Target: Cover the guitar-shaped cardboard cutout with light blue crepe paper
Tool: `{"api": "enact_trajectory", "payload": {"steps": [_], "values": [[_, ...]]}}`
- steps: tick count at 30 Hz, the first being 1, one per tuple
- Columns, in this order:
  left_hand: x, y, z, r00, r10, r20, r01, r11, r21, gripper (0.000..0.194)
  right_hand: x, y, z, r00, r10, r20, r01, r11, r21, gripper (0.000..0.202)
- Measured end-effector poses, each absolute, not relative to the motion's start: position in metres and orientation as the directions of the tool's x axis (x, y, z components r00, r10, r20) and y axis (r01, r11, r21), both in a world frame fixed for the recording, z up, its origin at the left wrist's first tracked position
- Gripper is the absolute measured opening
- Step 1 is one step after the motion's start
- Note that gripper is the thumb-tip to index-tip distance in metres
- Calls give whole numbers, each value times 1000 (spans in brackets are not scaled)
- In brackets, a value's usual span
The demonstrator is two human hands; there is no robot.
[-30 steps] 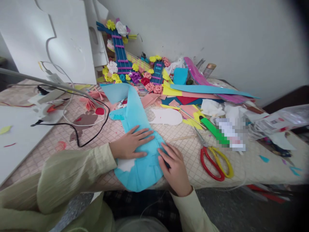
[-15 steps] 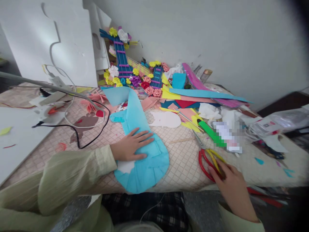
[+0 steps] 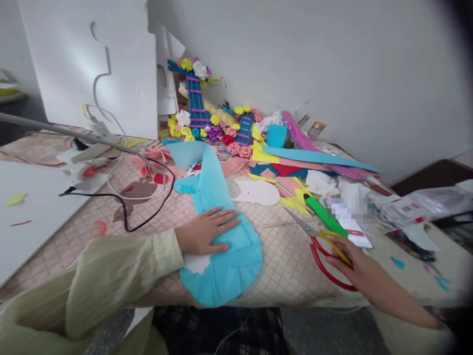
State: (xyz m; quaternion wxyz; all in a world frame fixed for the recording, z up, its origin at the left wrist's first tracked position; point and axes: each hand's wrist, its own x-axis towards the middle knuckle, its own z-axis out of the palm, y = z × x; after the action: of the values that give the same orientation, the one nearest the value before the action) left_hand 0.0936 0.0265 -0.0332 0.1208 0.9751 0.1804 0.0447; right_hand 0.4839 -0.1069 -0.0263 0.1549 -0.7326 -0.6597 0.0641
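Note:
My left hand (image 3: 207, 232) lies flat, fingers spread, on a guitar-like shape covered in light blue crepe paper (image 3: 231, 276). A long blue strip (image 3: 213, 177) runs up its neck and folds over at the top. Beside the palm a white patch of the shape (image 3: 197, 264) shows uncovered. To the right, my right hand (image 3: 356, 261) grips the red and yellow handles of a pair of scissors (image 3: 311, 230). The blades stand slightly apart and point up and left, with nothing between them.
Behind are decorated blue guitar-like pieces (image 3: 195, 98) with paper flowers, and coloured paper strips (image 3: 318, 157). A white cutout (image 3: 258, 192), thin stick (image 3: 286, 223), green-handled cutter (image 3: 325, 216) and phone (image 3: 356, 231) lie right. A black cable (image 3: 125, 217) and power strip (image 3: 90, 148) are left.
My right hand has raised and turned the scissors so the blades point further left. My left hand stays flat on the blue shape. The whole view has shifted slightly.

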Motion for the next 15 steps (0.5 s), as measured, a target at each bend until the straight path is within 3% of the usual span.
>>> {"api": "enact_trajectory", "payload": {"steps": [7, 12, 15], "values": [[95, 26, -33, 934, 350, 72, 319, -907, 276, 68, 455, -51, 33, 130, 985, -116, 948, -158, -276, 64], [99, 22, -33, 932, 361, 37, 337, -898, 283, 69, 429, 15, 61, -209, 906, -368, 946, 93, -310, 62], [99, 20, -37, 931, 360, 59, 324, -891, 319, 69, 421, 51, 61, -351, 854, -384, 909, 212, -359, 44]]}}
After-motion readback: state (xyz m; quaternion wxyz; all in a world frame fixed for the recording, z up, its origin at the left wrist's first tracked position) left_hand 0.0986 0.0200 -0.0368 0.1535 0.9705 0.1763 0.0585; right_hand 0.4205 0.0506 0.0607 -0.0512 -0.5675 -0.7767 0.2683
